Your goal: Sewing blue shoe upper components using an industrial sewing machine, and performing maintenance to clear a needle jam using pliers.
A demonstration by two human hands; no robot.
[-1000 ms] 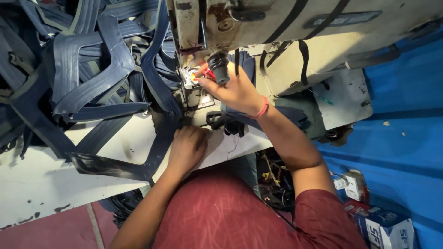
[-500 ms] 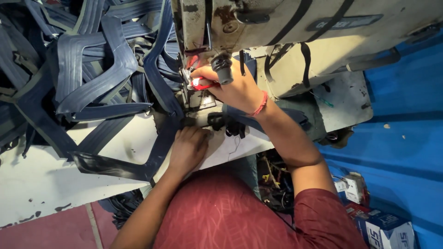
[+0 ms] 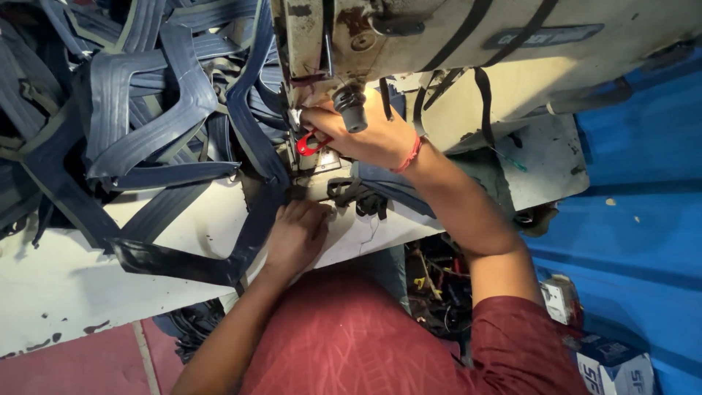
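- A cream sewing machine (image 3: 468, 51), worn and stained, is seen across the far right of the view, with its needle end over the middle of the desk.
- A white, scuffed desk (image 3: 66, 285) is seen running from the near left to the right under the machine; a blue sheet (image 3: 636, 205) is spread on the right.
- A large heap of dark blue straps (image 3: 139, 110) is piled on the far left of the desk, spilling toward the needle.
- One strap (image 3: 252, 234) is laid from the heap down to the near edge of the desk, passing just left of the needle area; its near end is folded flat on the desk.
- The right hand (image 3: 365, 135) is held at the needle end of the machine, beside a black knob (image 3: 352, 110); its fingers are pressed together around red snips (image 3: 311, 143), whose tip is pointed left at the needle area.
- The left hand (image 3: 296, 234) is laid palm down on the desk just near the needle, on the strap; its fingers are held flat and close together, pressing the strap down.
- A red thread band (image 3: 411, 155) is worn on the right wrist.
- Small boxes (image 3: 610, 366) are seen at the near right, below the desk.
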